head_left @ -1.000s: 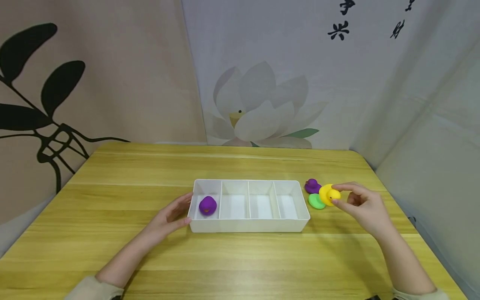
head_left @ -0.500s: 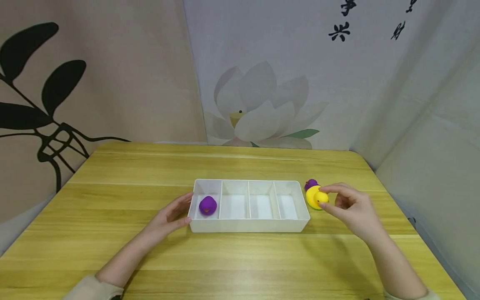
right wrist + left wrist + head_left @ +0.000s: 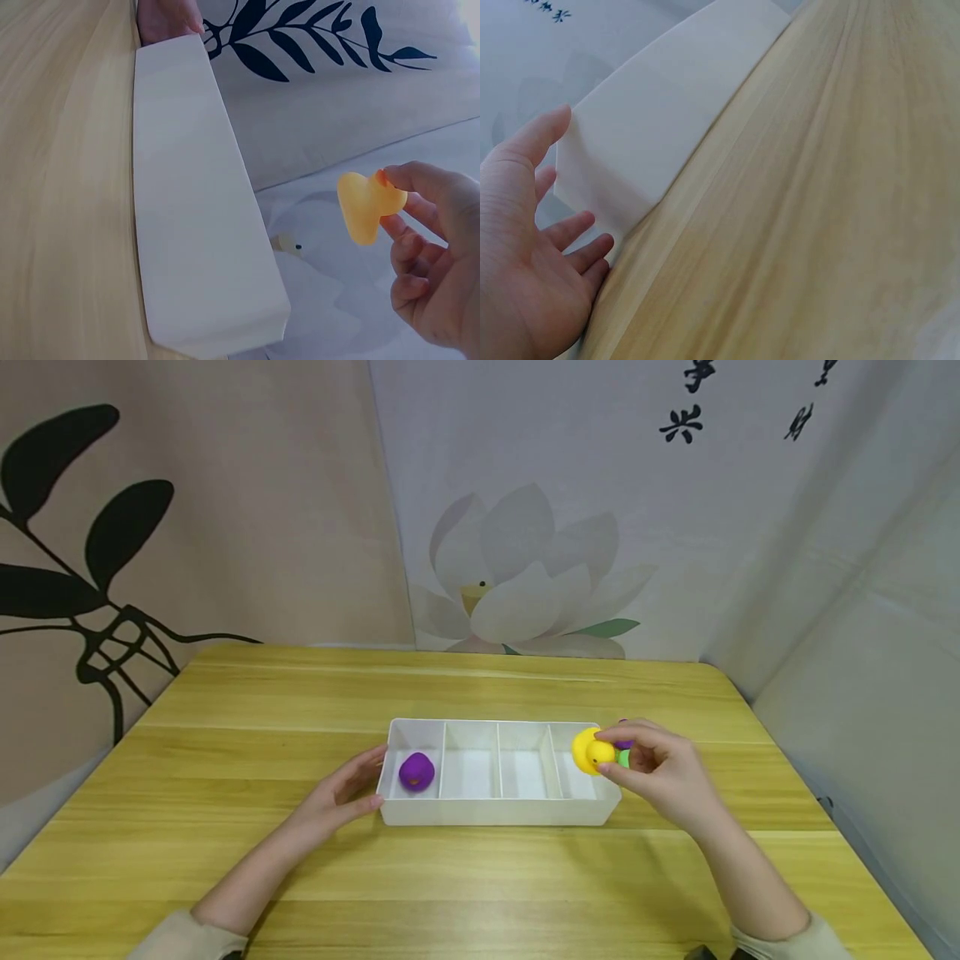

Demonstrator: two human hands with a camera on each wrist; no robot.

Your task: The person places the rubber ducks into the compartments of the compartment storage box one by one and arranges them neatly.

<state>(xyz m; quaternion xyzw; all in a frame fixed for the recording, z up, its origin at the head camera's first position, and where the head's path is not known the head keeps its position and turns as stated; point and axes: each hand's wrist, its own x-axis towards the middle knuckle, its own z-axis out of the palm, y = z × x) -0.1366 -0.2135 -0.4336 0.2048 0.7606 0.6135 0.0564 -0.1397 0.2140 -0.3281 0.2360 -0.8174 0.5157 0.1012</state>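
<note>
Pinched between the thumb and fingers of my right hand [image 3: 671, 772] is a yellow toy duck [image 3: 588, 752]. In the head view it appears over the rightmost compartment of a white divided box [image 3: 491, 812]; the right wrist view shows the duck [image 3: 364, 206] held up above rim height. My left hand [image 3: 341, 789] rests against the box's left end, thumb at the near corner, fingers loosely extended [image 3: 574, 229]. A purple toy duck [image 3: 416, 772] sits in the leftmost compartment. The other compartments hold nothing that I can see.
Right of the box, partly hidden behind my right hand, are a purple toy [image 3: 624, 742] and a green one [image 3: 625, 758]. They stand on a wooden table [image 3: 315, 860]. Printed curtains [image 3: 525, 443] hang behind the table and along its right side.
My right hand has carried the yellow duck leftward, from above the green and purple toys to over the box's right end. The left hand and the box stay put.
</note>
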